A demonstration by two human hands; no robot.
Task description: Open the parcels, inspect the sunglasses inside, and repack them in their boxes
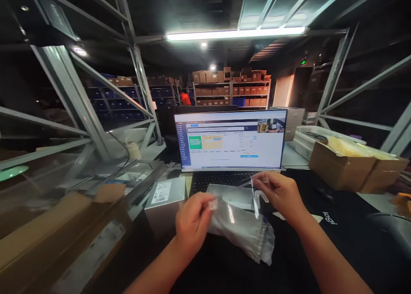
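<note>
Labelled box [165,192] just beside my left hand [194,219], thumb and fingers pinching a clear plastic bag [236,223] over the black mat [346,242]; my right hand [276,193] pinches a clear plastic strip [256,204]; cardboard box [340,170] farther right.

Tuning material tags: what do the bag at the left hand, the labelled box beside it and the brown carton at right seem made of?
Bag: clear, glossy plastic film, judging by its see-through end and bright reflections.
Labelled box: probably smooth coated cardboard, given its silvery sheen and crisp edges; not certain.
Brown carton: likely plain cardboard, from its matte brown walls.
</note>
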